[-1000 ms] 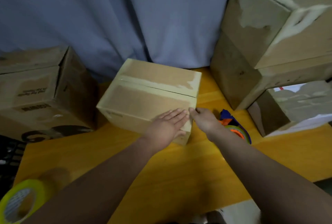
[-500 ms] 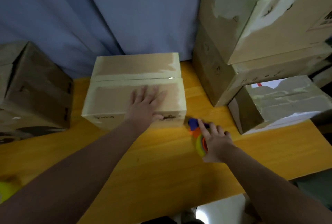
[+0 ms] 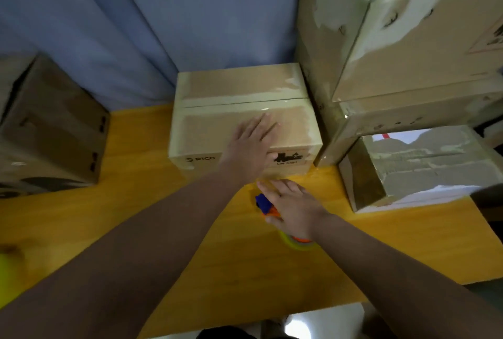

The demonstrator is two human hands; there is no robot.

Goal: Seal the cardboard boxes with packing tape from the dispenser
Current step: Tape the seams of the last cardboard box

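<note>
head view: the left hand (image 3: 250, 142) lies flat on the top of the cardboard box (image 3: 206, 134), palm down, fingers straight and slightly spread, holding nothing. the box stands on the yellow wooden table (image 3: 136, 153) directly under this hand, with its front face toward the person; that face carries the print "pico" left of the left wrist and a black mark right of it. a glossy strip of tape (image 3: 245, 103) runs along the lid seam just beyond the left fingertips, from one side of the box to the other. the right hand (image 3: 294, 208) is nearer to the person than the left hand, apart from it, just in front of the box's lower front edge. it lies on top of the tape dispenser (image 3: 263, 202), whose blue and orange body shows at the thumb side of the hand. the yellow-green tape roll (image 3: 296, 244) shows under the right wrist. the fingers point toward the box and the thumb lies beside the orange part; whether the hand grips the dispenser or only rests on it cannot be told. right of both hands, a large box (image 3: 408, 25) sits on a second box (image 3: 394, 121), close beside the centre box. a smaller box with a white label (image 3: 422, 170) stands right of the right hand. well left of the left forearm stands a darker box (image 3: 49, 131). a blue curtain (image 3: 163, 25) hangs beyond the boxes. a blurred yellow-green object (image 3: 5, 276) shows at the frame edge, left of the left arm.
</note>
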